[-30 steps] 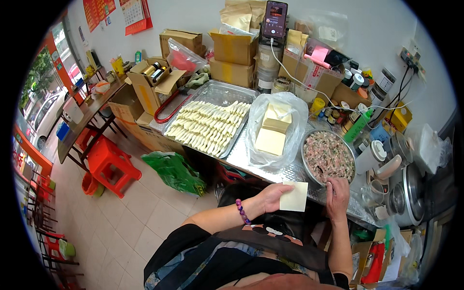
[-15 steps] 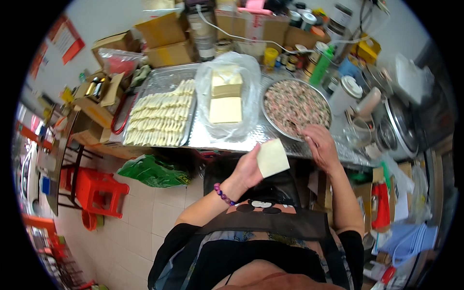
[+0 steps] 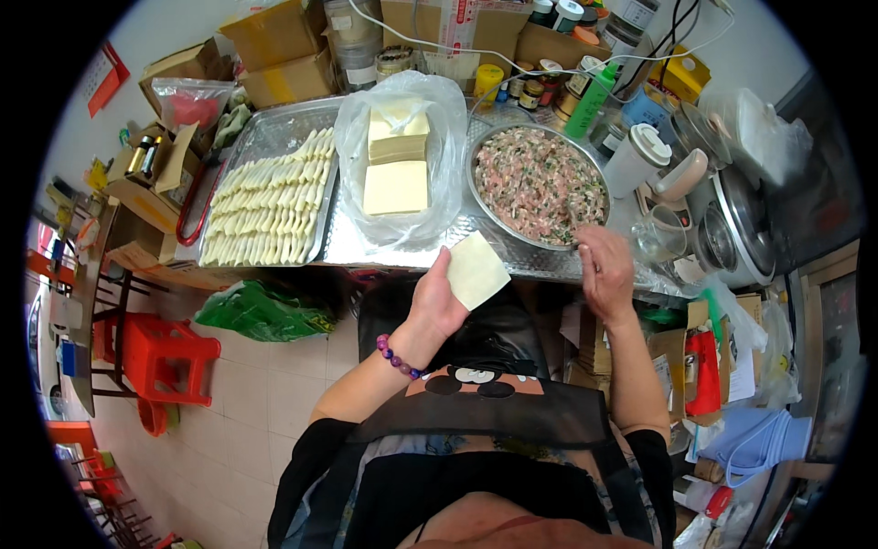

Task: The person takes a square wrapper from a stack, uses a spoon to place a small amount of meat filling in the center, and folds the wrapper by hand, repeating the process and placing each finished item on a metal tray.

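Observation:
My left hand [image 3: 439, 304] holds a square, pale yellow dough wrapper [image 3: 477, 272] in front of the counter, gripped at its left edge with the flat side up. A purple bead bracelet circles that wrist. At the near right rim of a round metal bowl [image 3: 473, 188] my right hand [image 3: 605, 265] has its fingers closed in a pinch; what they hold is too small or hidden to name. Minced meat filling with green bits [image 3: 540, 183] fills the bowl. Left of it, stacked wrappers [image 3: 396, 188] lie in an open clear plastic bag [image 3: 352, 151].
A metal tray [image 3: 265, 123] at the left bears rows of folded, filled dumplings [image 3: 265, 206]. Jars, a green bottle [image 3: 593, 99], a white lidded cup [image 3: 637, 157] and a glass jug [image 3: 660, 233] crowd the right side. Cardboard boxes [image 3: 274, 46] stand behind; a red stool [image 3: 169, 357] is on the floor.
The view has shifted, so the counter sits further left and higher. My left hand still holds the wrapper, turned slightly; my right hand stays pinched by the bowl's near right rim.

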Demonstrator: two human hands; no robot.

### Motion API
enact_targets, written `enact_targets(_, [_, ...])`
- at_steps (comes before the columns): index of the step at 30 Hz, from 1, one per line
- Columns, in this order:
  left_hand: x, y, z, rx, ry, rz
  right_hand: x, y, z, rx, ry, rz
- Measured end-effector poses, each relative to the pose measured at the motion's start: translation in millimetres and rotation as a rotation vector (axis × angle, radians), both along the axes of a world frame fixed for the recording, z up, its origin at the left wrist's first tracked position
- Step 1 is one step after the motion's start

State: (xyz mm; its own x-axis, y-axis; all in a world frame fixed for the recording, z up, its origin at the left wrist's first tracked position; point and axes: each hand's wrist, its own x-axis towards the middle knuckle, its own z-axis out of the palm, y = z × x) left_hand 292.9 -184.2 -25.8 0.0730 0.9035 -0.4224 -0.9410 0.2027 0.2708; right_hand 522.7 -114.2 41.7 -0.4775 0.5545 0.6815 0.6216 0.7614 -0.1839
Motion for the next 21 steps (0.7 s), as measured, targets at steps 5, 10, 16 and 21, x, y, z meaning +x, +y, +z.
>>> enact_targets(5, [4,5,7,0.03,-0.02,0.037,-12,-14,-1,-0.156,0.097,0.066])
enact_targets(10, [6,8,18,0.072,-0.032,0.053,-24,-9,-5,-0.44,0.303,0.117])
enact_targets(16, [8,10,31,0.082,-0.023,-0.022,-28,-5,-9,-0.765,0.585,0.24])
enact_targets(21, [10,9,38,0.147,-0.057,-0.089,-26,-10,-9,-0.783,0.679,0.247])
